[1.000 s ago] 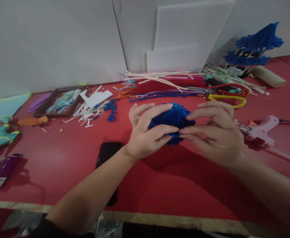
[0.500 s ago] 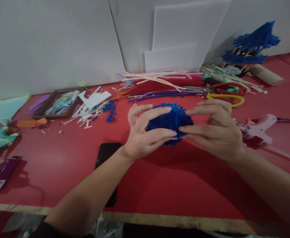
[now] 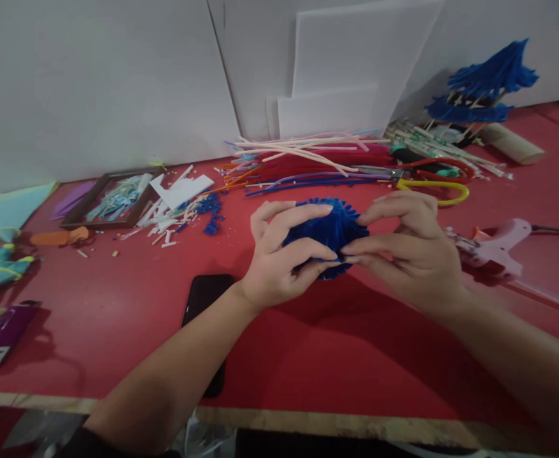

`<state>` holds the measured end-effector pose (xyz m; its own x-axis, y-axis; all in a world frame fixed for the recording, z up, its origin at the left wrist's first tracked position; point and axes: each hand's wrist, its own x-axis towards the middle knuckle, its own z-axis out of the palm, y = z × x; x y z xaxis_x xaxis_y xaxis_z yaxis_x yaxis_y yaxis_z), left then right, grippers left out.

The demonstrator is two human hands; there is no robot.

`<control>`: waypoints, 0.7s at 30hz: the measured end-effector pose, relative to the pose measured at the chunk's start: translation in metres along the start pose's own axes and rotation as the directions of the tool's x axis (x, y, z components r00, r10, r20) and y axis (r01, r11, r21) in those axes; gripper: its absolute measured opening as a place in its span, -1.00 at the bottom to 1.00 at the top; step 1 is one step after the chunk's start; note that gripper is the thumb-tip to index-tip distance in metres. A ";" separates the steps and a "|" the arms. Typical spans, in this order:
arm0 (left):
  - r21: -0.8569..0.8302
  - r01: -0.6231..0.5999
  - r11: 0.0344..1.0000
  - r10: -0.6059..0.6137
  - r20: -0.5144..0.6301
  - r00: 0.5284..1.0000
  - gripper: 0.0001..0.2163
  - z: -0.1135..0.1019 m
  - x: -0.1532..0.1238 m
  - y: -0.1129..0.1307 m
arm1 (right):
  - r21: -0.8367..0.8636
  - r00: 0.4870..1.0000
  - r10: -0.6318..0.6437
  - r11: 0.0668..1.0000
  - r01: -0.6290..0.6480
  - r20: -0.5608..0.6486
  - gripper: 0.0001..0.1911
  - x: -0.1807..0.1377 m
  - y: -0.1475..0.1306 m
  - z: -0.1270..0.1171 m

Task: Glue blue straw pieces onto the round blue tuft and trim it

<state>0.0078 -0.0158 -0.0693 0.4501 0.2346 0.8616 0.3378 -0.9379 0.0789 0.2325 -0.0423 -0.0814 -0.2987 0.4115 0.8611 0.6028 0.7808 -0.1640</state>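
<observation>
A spiky dark blue ball point(image 3: 330, 229) made of short blue pieces sits between both my hands, just above the red table point(image 3: 117, 305). My left hand point(image 3: 279, 254) cups its left side with fingers curved over the top and front. My right hand point(image 3: 408, 254) grips its right side, fingertips pressed into the spikes. The ball's lower half is hidden behind my fingers.
A black phone point(image 3: 205, 318) lies under my left forearm. A pink glue gun point(image 3: 494, 245) rests at the right. Coloured sticks point(image 3: 308, 165), scissors with a yellow handle point(image 3: 432, 187), a blue fringed piece point(image 3: 484, 83), white boards point(image 3: 346, 70), a framed tray point(image 3: 112, 200) and scraps line the back.
Both hands stay on the blue ball. My fingers have shifted slightly, the right ones curling a little tighter on it. The view has drifted a bit.
</observation>
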 end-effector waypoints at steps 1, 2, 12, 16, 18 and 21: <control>-0.006 0.007 1.000 -0.006 0.022 1.000 -0.94 -0.001 0.000 0.000 | -0.003 1.000 -0.006 1.000 0.006 -0.004 -0.96 -0.001 0.001 0.001; -0.013 0.023 1.000 -0.022 0.044 0.999 -0.94 -0.001 -0.001 0.000 | -0.007 1.000 -0.015 1.000 0.015 -0.008 -0.92 -0.002 0.002 0.003; 0.049 0.002 0.999 -0.005 0.054 0.999 -0.84 -0.002 -0.001 -0.003 | -0.046 0.999 -0.038 0.998 0.037 -0.018 -0.74 -0.008 0.012 0.000; 0.063 -0.012 0.998 0.009 0.054 0.999 -0.94 -0.001 -0.002 -0.004 | -0.030 1.000 -0.012 0.999 0.012 -0.019 -0.74 -0.007 0.005 -0.001; 0.064 -0.011 0.998 0.009 0.042 0.999 -0.90 0.001 -0.003 -0.004 | -0.035 1.000 -0.011 0.999 0.010 -0.025 -0.78 -0.007 0.003 0.000; 0.026 0.020 0.999 -0.020 0.028 0.999 -0.69 0.002 -0.004 -0.005 | -0.042 0.999 -0.036 0.998 0.035 -0.020 -0.83 -0.007 0.002 0.002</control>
<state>0.0061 -0.0115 -0.0745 0.4661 0.2606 0.8455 0.3683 -0.9260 0.0824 0.2340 -0.0428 -0.0884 -0.3053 0.3734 0.8760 0.6227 0.7743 -0.1130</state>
